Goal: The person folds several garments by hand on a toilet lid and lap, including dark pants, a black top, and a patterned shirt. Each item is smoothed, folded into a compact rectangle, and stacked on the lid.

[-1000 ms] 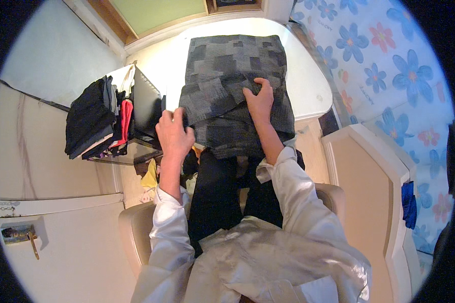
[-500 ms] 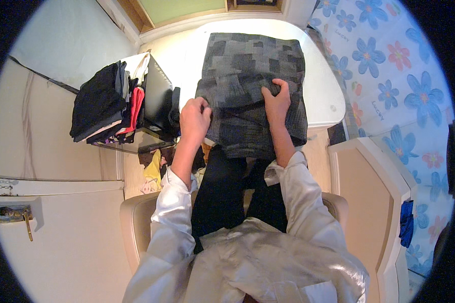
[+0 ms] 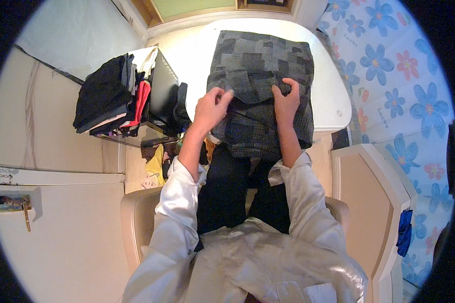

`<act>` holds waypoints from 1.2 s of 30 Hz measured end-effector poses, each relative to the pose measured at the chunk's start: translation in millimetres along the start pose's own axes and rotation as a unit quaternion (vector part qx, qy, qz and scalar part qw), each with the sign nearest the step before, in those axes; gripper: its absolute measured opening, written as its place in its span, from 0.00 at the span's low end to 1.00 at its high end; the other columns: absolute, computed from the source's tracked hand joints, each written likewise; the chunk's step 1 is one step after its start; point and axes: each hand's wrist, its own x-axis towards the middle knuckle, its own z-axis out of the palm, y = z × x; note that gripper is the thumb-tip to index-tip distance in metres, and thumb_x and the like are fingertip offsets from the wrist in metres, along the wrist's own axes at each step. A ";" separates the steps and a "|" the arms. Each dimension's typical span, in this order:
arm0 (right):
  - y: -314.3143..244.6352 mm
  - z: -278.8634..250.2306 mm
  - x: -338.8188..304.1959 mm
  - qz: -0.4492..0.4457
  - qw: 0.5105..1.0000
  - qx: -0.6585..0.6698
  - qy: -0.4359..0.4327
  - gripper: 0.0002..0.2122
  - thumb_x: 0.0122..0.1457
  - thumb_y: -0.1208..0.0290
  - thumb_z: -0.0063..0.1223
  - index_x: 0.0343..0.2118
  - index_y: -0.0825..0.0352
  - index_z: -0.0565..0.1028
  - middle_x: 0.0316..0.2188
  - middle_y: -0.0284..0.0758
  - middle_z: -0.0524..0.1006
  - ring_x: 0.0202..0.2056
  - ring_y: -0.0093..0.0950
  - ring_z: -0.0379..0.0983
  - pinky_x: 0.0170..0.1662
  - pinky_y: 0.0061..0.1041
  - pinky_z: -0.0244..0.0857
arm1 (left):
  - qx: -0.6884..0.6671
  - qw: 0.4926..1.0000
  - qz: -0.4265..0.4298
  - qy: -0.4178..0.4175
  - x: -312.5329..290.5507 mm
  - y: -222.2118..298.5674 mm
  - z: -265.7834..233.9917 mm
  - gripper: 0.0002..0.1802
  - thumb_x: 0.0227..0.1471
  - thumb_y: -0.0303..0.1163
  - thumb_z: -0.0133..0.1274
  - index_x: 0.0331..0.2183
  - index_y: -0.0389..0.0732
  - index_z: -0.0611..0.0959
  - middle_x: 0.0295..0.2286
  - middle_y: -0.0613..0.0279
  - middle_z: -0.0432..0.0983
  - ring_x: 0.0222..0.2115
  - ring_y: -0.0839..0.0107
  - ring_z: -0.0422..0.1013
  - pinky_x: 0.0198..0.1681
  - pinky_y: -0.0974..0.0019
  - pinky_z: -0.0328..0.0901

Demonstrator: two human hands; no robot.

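A dark grey garment (image 3: pixel 260 55) with a patchwork of lighter and darker checks lies folded on the white table (image 3: pixel 331 93) in front of me. Its exact kind is hard to make out. A loose layer crosses its middle and makes a raised fold. My left hand (image 3: pixel 213 107) pinches the left part of this fold between thumb and fingers. My right hand (image 3: pixel 288 103) holds the fold near the garment's right side, thumb and forefinger bent over the cloth. The garment's near end hangs over the table edge above my black trousers (image 3: pixel 220 197).
Left of the table, a pile of folded dark clothes (image 3: pixel 103 93) with a red piece (image 3: pixel 141 103) rests on a black rack (image 3: pixel 164 83). Yellow cloth (image 3: pixel 156 164) lies below it. A flowered curtain (image 3: pixel 376 63) hangs at the right, behind a pale panel (image 3: pixel 364 192).
My left hand has moved right and inward from the garment's left edge onto the fold. The right hand stays at the fold. The whole view has shifted slightly.
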 end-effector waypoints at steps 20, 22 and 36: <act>20.5 -21.6 3.7 -0.040 0.996 -0.078 -0.005 0.14 0.49 0.77 0.60 0.41 0.63 0.76 0.34 0.40 0.71 0.35 0.39 0.70 0.42 0.35 0.66 | 0.280 0.944 0.144 0.100 -16.5 9.6 10.6 0.21 0.53 0.48 0.58 0.47 0.49 0.80 0.37 0.57 0.66 0.32 0.57 0.72 0.35 0.55 0.69; 25.6 -22.2 5.3 -0.014 0.999 -0.049 -0.013 0.15 0.49 0.77 0.60 0.42 0.62 0.76 0.33 0.40 0.72 0.34 0.38 0.71 0.42 0.34 0.67 | 0.271 0.946 0.145 0.101 -19.7 12.8 11.4 0.26 0.50 0.50 0.60 0.48 0.48 0.79 0.38 0.57 0.65 0.32 0.58 0.72 0.35 0.55 0.69; -13.0 -44.7 2.6 -0.164 0.965 -0.163 -0.120 0.19 0.46 0.81 0.61 0.45 0.65 0.75 0.40 0.43 0.66 0.41 0.42 0.69 0.43 0.34 0.69 | 0.225 0.945 0.103 0.212 -12.1 2.1 34.4 0.16 0.51 0.37 0.56 0.43 0.48 0.75 0.39 0.56 0.66 0.33 0.53 0.72 0.33 0.52 0.68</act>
